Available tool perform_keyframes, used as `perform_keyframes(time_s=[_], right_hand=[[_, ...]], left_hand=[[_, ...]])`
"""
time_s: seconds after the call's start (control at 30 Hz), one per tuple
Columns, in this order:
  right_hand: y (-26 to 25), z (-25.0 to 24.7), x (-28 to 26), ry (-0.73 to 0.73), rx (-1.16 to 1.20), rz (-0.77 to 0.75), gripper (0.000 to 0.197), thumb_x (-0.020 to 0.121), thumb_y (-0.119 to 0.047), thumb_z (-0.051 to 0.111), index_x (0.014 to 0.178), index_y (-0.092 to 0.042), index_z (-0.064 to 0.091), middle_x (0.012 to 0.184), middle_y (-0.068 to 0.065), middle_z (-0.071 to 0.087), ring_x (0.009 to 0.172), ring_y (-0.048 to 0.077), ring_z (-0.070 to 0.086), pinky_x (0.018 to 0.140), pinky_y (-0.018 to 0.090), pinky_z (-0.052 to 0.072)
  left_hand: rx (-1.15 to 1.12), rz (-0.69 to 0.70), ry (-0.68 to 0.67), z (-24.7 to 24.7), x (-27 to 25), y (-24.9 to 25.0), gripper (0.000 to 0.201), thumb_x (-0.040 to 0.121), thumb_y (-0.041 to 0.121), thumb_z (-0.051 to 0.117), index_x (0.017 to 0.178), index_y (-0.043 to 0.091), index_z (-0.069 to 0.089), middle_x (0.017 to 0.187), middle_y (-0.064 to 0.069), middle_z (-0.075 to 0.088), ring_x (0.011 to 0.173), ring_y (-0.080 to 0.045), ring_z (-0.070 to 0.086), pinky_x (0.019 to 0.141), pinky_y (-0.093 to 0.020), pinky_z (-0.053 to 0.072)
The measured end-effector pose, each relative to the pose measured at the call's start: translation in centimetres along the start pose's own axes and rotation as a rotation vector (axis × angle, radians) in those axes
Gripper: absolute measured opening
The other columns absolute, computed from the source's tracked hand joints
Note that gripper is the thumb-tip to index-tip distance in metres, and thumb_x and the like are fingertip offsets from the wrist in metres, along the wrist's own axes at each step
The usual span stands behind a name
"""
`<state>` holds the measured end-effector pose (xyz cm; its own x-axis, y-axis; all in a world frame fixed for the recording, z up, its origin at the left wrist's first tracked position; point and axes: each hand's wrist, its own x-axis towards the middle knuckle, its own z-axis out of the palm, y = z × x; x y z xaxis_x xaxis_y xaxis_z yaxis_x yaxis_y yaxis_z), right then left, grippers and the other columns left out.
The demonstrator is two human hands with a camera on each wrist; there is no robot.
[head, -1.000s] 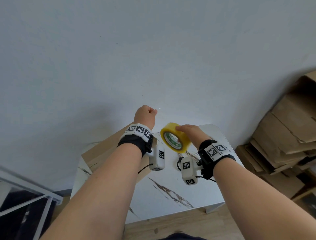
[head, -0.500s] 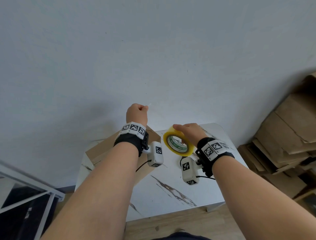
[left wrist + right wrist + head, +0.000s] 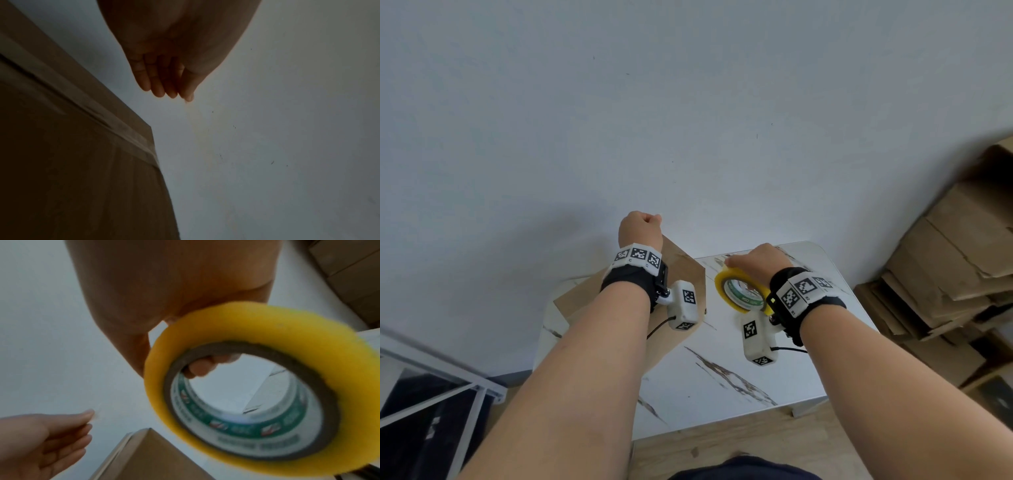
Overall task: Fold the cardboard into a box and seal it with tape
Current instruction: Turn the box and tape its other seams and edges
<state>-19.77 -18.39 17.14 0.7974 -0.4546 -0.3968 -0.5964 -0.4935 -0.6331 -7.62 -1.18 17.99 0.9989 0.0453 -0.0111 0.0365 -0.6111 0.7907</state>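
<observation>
Drawing apart: left hand (image 3: pixel 640 229) pinching the tape end, right hand (image 3: pixel 758 262) lowering the gripped tape roll (image 3: pixel 743 291) beside the box (image 3: pixel 681 270), readying a sealing strip.

Yellow tape roll (image 3: pixel 743 291) — green-and-white core, brown cardboard (image 3: pixel 681 274), white table (image 3: pixel 722 383) — brown marble veining

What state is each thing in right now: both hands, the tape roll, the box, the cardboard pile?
left hand: raised, fingers pinched together; a tape end between them cannot be confirmed.
right hand: grips the tape roll, a finger through its core.
tape roll: held off the table, tilted.
cardboard box: folded, on the table under the left arm.
cardboard pile: flat sheets stacked at the right.
</observation>
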Motion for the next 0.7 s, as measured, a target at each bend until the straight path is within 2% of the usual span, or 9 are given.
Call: perform_keyframes(time_s=[0.07, 0.13, 0.2, 0.3, 0.4, 0.53, 0.63, 0.7], right_hand=[[0.1, 0.4, -0.2, 0.021, -0.085, 0.006, 0.043, 0.071, -0.049, 0.064, 0.076, -0.007, 0.067, 0.065, 0.004, 0.067, 0.054, 0.018, 0.057, 0.055, 0.025, 0.043], [0.0, 0.4, -0.4, 0.031, -0.121, 0.007, 0.046, 0.07, -0.052, 0.065, 0.078, -0.007, 0.069, 0.066, 0.005, 0.069, 0.052, 0.018, 0.058, 0.055, 0.025, 0.044], [-0.4, 0.4, -0.7, 0.019, -0.131, 0.004, 0.045, 0.072, -0.053, 0.065, 0.075, -0.008, 0.068, 0.061, 0.002, 0.067, 0.046, 0.015, 0.057, 0.053, 0.023, 0.044], [-1.0, 0.7, -0.7, 0.002, -0.14, 0.002, 0.044, 0.073, -0.054, 0.065, 0.073, -0.01, 0.066, 0.055, 0.001, 0.067, 0.044, 0.014, 0.058, 0.055, 0.023, 0.047], [-1.4, 1.3, -0.8, -0.009, -0.152, -0.006, 0.044, 0.07, -0.053, 0.064, 0.073, -0.01, 0.066, 0.06, 0.003, 0.07, 0.049, 0.018, 0.06, 0.059, 0.026, 0.05], [-1.9, 2.1, -0.5, -0.013, -0.159, -0.005, 0.044, 0.066, -0.051, 0.064, 0.074, -0.008, 0.067, 0.076, 0.009, 0.075, 0.054, 0.021, 0.06, 0.061, 0.028, 0.051], [-2.2, 2.2, -0.2, 0.002, -0.187, -0.001, 0.041, 0.066, -0.051, 0.062, 0.071, -0.01, 0.064, 0.077, 0.008, 0.075, 0.056, 0.021, 0.06, 0.06, 0.027, 0.049], [-2.2, 2.3, 0.0, 0.004, -0.189, 0.007, 0.041, 0.068, -0.052, 0.062, 0.071, -0.011, 0.064, 0.075, 0.007, 0.074, 0.058, 0.021, 0.061, 0.062, 0.028, 0.051]], left_hand=[[0.008, -0.005, -0.013, 0.2, 0.0, -0.1, 0.034, 0.096, 0.025, 0.052, 0.069, 0.006, 0.062, 0.08, -0.015, 0.065, 0.08, -0.034, 0.062, 0.069, -0.03, 0.043], [0.023, -0.009, -0.031, 0.2, 0.2, -0.3, 0.031, 0.096, 0.025, 0.052, 0.087, 0.001, 0.07, 0.093, -0.017, 0.07, 0.091, -0.034, 0.065, 0.073, -0.031, 0.045], [0.066, -0.01, -0.052, 0.1, 0.5, -0.6, 0.031, 0.096, 0.025, 0.051, 0.093, 0.001, 0.071, 0.099, -0.017, 0.071, 0.093, -0.033, 0.065, 0.072, -0.029, 0.044], [0.114, -0.002, -0.094, 0.0, 1.2, -1.2, 0.032, 0.096, 0.024, 0.051, 0.09, -0.001, 0.071, 0.093, -0.017, 0.07, 0.093, -0.035, 0.065, 0.068, -0.028, 0.041], [0.142, 0.003, -0.123, 0.0, 1.8, -1.5, 0.03, 0.097, 0.021, 0.051, 0.082, 0.002, 0.068, 0.084, -0.015, 0.064, 0.092, -0.035, 0.065, 0.067, -0.028, 0.039], [0.14, -0.042, -0.142, 0.4, 2.6, -2.2, 0.028, 0.096, 0.02, 0.05, 0.089, 0.001, 0.07, 0.089, -0.017, 0.066, 0.094, -0.036, 0.065, 0.069, -0.028, 0.04], [0.143, -0.045, -0.167, 0.6, 3.0, -2.4, 0.029, 0.096, 0.02, 0.05, 0.088, 0.001, 0.07, 0.091, -0.019, 0.068, 0.087, -0.035, 0.064, 0.068, -0.028, 0.04], [0.146, -0.043, -0.171, 0.9, 3.3, -2.5, 0.029, 0.096, 0.02, 0.05, 0.089, 0.001, 0.07, 0.095, -0.019, 0.069, 0.091, -0.035, 0.064, 0.068, -0.028, 0.04]])
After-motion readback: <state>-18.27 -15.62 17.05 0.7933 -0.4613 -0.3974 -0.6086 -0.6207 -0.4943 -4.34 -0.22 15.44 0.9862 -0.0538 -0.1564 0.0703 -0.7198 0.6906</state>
